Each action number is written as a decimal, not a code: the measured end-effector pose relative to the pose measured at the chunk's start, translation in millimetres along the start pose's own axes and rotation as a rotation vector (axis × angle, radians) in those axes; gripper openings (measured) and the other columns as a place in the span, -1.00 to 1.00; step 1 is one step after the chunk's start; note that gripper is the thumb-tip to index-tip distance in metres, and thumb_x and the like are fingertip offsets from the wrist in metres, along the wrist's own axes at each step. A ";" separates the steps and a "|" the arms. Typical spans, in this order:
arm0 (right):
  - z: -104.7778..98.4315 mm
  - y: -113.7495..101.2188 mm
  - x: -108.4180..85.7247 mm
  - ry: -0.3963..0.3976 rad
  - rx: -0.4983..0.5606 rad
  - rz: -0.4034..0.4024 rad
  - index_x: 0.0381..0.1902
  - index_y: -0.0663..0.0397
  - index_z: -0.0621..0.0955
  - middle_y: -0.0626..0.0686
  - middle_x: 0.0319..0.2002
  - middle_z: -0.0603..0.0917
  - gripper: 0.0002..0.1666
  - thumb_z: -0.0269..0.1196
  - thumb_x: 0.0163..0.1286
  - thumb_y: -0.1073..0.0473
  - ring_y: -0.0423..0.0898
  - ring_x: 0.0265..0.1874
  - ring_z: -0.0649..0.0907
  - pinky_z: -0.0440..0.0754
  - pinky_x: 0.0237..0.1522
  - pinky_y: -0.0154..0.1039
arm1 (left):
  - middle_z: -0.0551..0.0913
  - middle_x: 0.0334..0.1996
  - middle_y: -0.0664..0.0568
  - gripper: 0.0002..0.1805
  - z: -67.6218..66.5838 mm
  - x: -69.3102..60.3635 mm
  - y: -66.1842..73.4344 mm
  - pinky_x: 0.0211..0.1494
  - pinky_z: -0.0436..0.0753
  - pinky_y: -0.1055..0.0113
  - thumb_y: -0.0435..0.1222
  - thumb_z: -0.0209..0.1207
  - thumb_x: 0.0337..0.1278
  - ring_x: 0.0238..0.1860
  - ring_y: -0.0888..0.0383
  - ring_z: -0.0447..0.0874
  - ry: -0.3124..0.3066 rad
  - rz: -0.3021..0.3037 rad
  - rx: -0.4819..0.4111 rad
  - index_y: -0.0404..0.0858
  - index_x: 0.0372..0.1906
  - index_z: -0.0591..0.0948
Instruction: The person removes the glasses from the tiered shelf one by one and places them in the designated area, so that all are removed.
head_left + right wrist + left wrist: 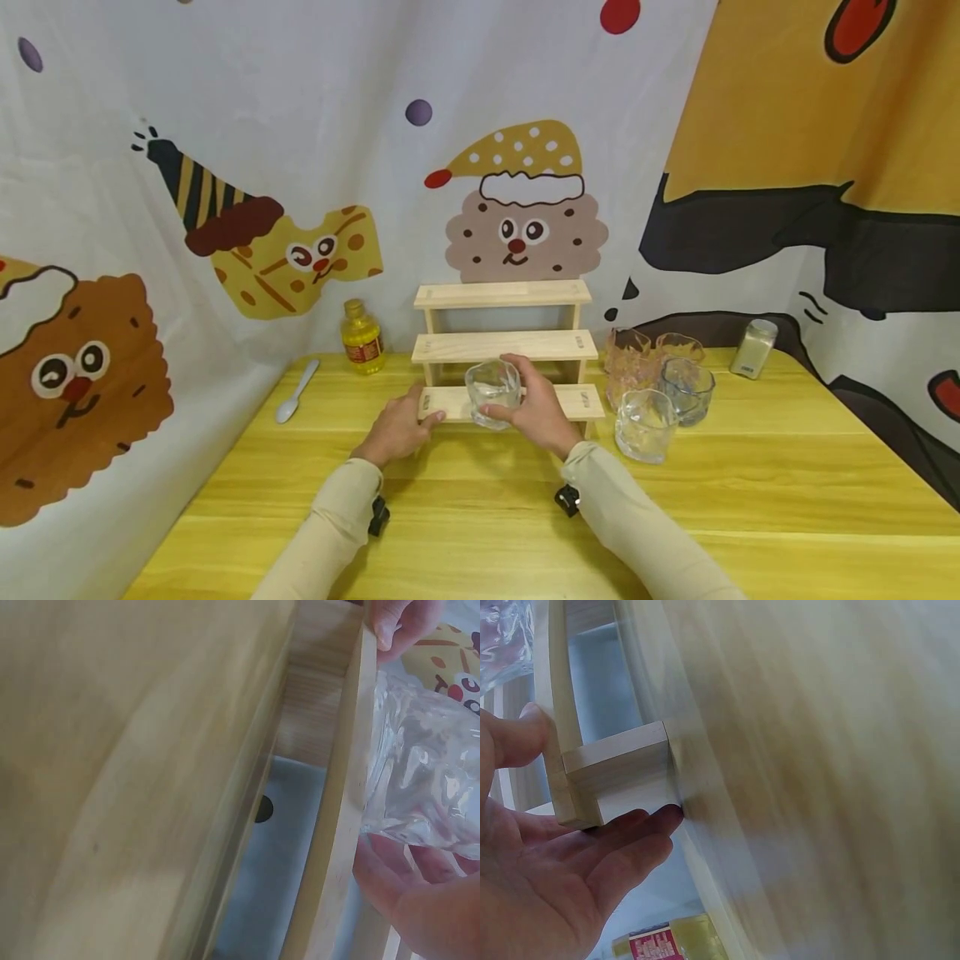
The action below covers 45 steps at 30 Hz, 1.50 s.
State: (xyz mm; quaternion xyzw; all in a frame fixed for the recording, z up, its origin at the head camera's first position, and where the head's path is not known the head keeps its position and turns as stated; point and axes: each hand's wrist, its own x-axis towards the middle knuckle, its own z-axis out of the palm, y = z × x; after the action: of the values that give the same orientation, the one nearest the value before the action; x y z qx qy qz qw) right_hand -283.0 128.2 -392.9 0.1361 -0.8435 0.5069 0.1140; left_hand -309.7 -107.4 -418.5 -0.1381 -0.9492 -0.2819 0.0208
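A clear, wavy-walled drinking glass [492,388] stands upright at the bottom step of a small three-tier wooden shelf [504,346]. My right hand [542,410] grips this glass from the right side, thumb in front. In the right wrist view, the glass [427,769] meets the step's plank, with fingers [409,881] around its wall. My left hand [395,427] holds the left end of the same bottom step. The left wrist view shows its thumb on the plank's upper side and the other fingers [634,862] along the end and below.
Right of the shelf stand another clear glass [645,427], a bluish glass [687,392] and pinkish glasses [628,367]. A capped jar [754,348] is farther right. On the left are a yellow bottle [363,337] and a spoon [297,392]. A printed curtain [337,150] hangs behind the table.
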 end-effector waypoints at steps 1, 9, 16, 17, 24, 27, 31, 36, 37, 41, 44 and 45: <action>0.4 0.6 -0.2 0.005 0.003 -0.001 0.43 0.07 0.37 0.19 0.22 0.62 0.02 0.59 0.05 0.15 0.16 0.13 0.64 0.68 0.12 0.09 | 0.48 0.31 -0.46 -0.22 0.2 0.0 -0.2 0.37 0.51 -0.15 -0.08 0.18 0.40 0.30 -0.35 0.51 0.002 0.001 0.000 -0.46 0.49 0.21; -4.0 -1.6 -6.3 -0.003 0.067 -0.003 0.47 0.04 0.34 0.17 0.27 0.57 0.03 0.58 0.08 0.12 0.16 0.20 0.60 0.61 0.22 0.18 | 0.50 0.30 -0.45 -0.22 -1.1 -0.1 0.2 0.34 0.54 -0.16 -0.08 0.18 0.40 0.28 -0.34 0.53 0.010 0.012 0.003 -0.47 0.48 0.23; -16.5 -7.2 -13.9 -0.030 0.068 0.010 0.49 -0.04 0.32 0.14 0.30 0.54 0.04 0.57 0.09 0.09 0.16 0.21 0.59 0.64 0.19 0.14 | 0.48 0.31 -0.45 -0.23 -1.0 -1.8 -0.8 0.36 0.52 -0.16 -0.08 0.18 0.41 0.30 -0.34 0.51 -0.001 -0.009 -0.013 -0.44 0.49 0.21; -18.9 -7.6 -15.3 -0.036 0.067 0.009 0.48 -0.05 0.33 0.13 0.30 0.54 0.04 0.57 0.09 0.08 0.16 0.21 0.58 0.65 0.18 0.14 | 0.48 0.32 -0.44 -0.22 -1.0 -2.2 -0.7 0.36 0.52 -0.16 -0.08 0.18 0.41 0.31 -0.34 0.51 -0.005 -0.013 -0.016 -0.44 0.50 0.21; -37.2 -8.9 -24.4 -0.073 0.076 -0.031 0.46 -0.06 0.35 0.13 0.30 0.51 0.00 0.56 0.10 0.09 0.19 0.28 0.54 0.68 0.14 0.11 | 0.46 0.34 -0.43 -0.22 -1.5 -2.3 -1.0 0.37 0.51 -0.16 -0.07 0.17 0.41 0.33 -0.33 0.49 -0.012 -0.023 -0.018 -0.43 0.51 0.19; -45.8 -7.6 -27.8 -0.072 0.078 -0.035 0.45 -0.04 0.36 0.15 0.28 0.51 -0.02 0.55 0.11 0.11 0.21 0.29 0.53 0.72 0.04 -0.01 | 0.47 0.33 -0.44 -0.22 -1.9 -2.4 -0.7 0.37 0.51 -0.15 -0.08 0.17 0.41 0.32 -0.33 0.49 -0.008 -0.015 -0.013 -0.44 0.50 0.20; -58.7 -6.2 -32.1 -0.074 0.080 -0.026 0.45 -0.03 0.34 0.17 0.24 0.51 -0.04 0.53 0.14 0.11 0.21 0.36 0.47 0.70 0.00 -0.07 | 0.46 0.33 -0.44 -0.23 -2.2 -2.8 0.6 0.37 0.51 -0.16 -0.08 0.16 0.42 0.33 -0.34 0.49 -0.005 -0.012 -0.010 -0.45 0.49 0.21; -78.0 -5.4 -38.1 -0.056 0.027 0.002 0.46 -0.19 0.34 0.09 0.29 0.48 -0.06 0.51 0.18 0.03 0.22 0.36 0.45 0.66 -0.05 -0.04 | 0.45 0.35 -0.44 -0.22 -2.3 -2.7 0.8 0.38 0.49 -0.17 -0.07 0.15 0.43 0.34 -0.35 0.47 -0.007 -0.014 -0.010 -0.45 0.50 0.19; -82.0 -5.0 -39.4 -0.053 0.015 0.011 0.46 -0.23 0.33 0.09 0.30 0.48 -0.06 0.51 0.18 0.01 0.23 0.31 0.48 0.67 -0.12 -0.05 | 0.45 0.35 -0.44 -0.22 -2.1 -2.6 0.7 0.39 0.49 -0.17 -0.07 0.15 0.43 0.34 -0.34 0.47 -0.006 -0.013 -0.009 -0.45 0.50 0.19; -97.7 -1.4 -46.4 -0.046 -0.048 0.019 0.49 -0.23 0.30 0.16 0.44 0.37 -0.06 0.48 0.22 -0.04 0.35 0.32 0.46 0.67 -0.16 0.04 | 0.44 0.35 -0.44 -0.21 -1.5 -2.2 1.1 0.41 0.48 -0.16 -0.06 0.16 0.42 0.34 -0.34 0.47 -0.007 -0.011 -0.012 -0.44 0.51 0.19; -109.6 1.5 -52.1 -0.035 -0.091 0.017 0.50 -0.18 0.29 0.19 0.57 0.19 -0.07 0.45 0.26 -0.06 0.43 0.47 0.26 0.60 0.12 0.27 | 0.44 0.35 -0.44 -0.20 -1.3 -1.8 0.7 0.40 0.48 -0.16 -0.06 0.16 0.42 0.34 -0.35 0.47 -0.009 -0.013 -0.012 -0.44 0.51 0.18; -113.5 2.4 -53.5 -0.030 -0.098 0.015 0.50 -0.17 0.29 0.20 0.58 0.16 -0.08 0.44 0.27 -0.06 0.44 0.48 0.23 0.54 0.19 0.35 | 0.45 0.35 -0.44 -0.20 -1.1 -1.5 0.3 0.40 0.48 -0.16 -0.05 0.16 0.42 0.34 -0.34 0.47 -0.008 -0.014 -0.011 -0.44 0.51 0.18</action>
State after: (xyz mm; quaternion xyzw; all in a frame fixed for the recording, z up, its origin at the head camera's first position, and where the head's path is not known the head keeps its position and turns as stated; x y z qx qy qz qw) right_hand -227.5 236.0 -360.3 0.1318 -0.8701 0.4634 0.1040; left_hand -308.2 -108.1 -417.6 -0.1330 -0.9486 -0.2869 0.0143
